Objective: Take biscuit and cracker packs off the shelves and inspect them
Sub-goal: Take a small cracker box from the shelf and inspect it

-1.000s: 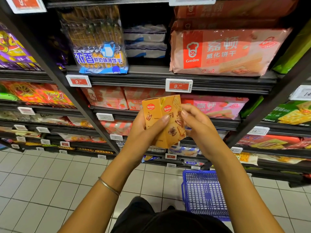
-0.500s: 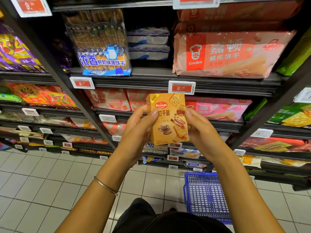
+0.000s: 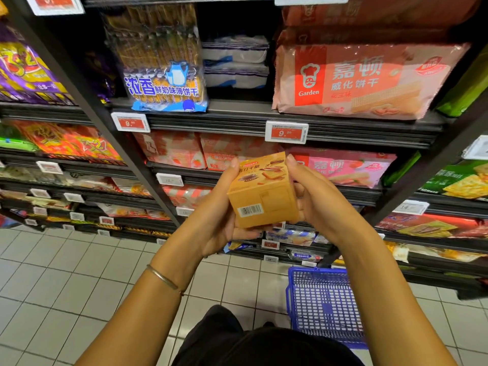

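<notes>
Left hand (image 3: 221, 215) and right hand (image 3: 317, 204) gripping orange biscuit box (image 3: 264, 202), tilted, barcode showing

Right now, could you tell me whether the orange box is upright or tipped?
Tipped: the box shows its barcoded side to the camera while its printed front slopes away above, held between the left hand and right hand.

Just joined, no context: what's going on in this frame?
A person at a supermarket snack shelf holds an orange biscuit box in both hands, left hand on its left side, right hand on its right. The box is tipped so the barcode face points at the camera, as if being inspected. A blue basket stands on the tiled floor below; a Garden wafer pack lies higher up.
</notes>
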Demonstrator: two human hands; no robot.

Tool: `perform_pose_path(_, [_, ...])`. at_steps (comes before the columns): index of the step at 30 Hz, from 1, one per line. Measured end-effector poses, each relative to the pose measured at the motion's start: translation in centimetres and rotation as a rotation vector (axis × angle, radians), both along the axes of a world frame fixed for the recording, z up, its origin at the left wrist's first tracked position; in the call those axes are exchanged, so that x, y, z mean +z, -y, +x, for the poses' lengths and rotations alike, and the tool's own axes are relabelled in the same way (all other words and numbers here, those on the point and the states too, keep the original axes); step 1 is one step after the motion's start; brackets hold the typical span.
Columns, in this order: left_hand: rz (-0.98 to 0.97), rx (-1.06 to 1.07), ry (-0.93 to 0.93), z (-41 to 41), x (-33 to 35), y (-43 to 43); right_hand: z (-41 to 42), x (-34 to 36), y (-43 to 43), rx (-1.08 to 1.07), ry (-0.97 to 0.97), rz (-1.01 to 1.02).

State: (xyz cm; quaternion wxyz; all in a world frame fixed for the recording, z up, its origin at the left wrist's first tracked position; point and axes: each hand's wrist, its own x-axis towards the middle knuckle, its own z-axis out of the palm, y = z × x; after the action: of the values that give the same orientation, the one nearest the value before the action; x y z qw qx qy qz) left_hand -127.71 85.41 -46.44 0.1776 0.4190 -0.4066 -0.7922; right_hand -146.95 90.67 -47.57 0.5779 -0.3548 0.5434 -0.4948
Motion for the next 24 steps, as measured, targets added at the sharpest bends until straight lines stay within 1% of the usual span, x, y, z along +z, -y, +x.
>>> perform_pose_path(2, [0.02,-0.028,-0.012,0.0,-0.3,-0.2,-0.1,0.1,-0.1,-0.014,-0.01,0.006])
perform_pose_path(4, [0.064,-0.006,-0.08,0.2,-0.6,-0.3,-0.1,0.2,-0.3,-0.049,0.072,-0.002])
perform_pose_path(6, [0.108,0.052,-0.182,0.4,-0.8,-0.3,-0.1,0.4,-0.5,-0.063,0.177,-0.042])
perform_pose_path(7, [0.107,0.089,-0.211,0.5,-0.8,-0.2,-0.2,0.3,-0.6,-0.067,0.198,-0.06])
perform_pose_path(9, [0.05,0.138,-0.207,0.8,-0.7,0.0,-0.4,0.4,-0.8,-0.054,0.185,-0.091])
perform_pose_path(12, [-0.099,0.169,-0.162,1.0,-0.3,0.2,-0.5,0.5,-0.8,-0.038,0.122,-0.119])
perform_pose_path(14, [-0.214,0.202,-0.143,1.0,-0.2,0.2,-0.4,0.4,-0.8,-0.071,0.1,-0.121])
perform_pose_path(16, [-0.285,0.229,-0.147,1.1,0.0,0.3,-0.4,0.1,-0.8,-0.113,0.102,-0.127])
perform_pose_path(21, [-0.339,0.244,-0.157,1.4,0.5,0.5,-0.6,-0.6,-0.3,-0.202,0.268,-0.102])
perform_pose_path(24, [-0.38,0.268,-0.133,1.4,0.5,0.5,-0.5,-1.0,-0.1,-0.212,0.3,-0.092])
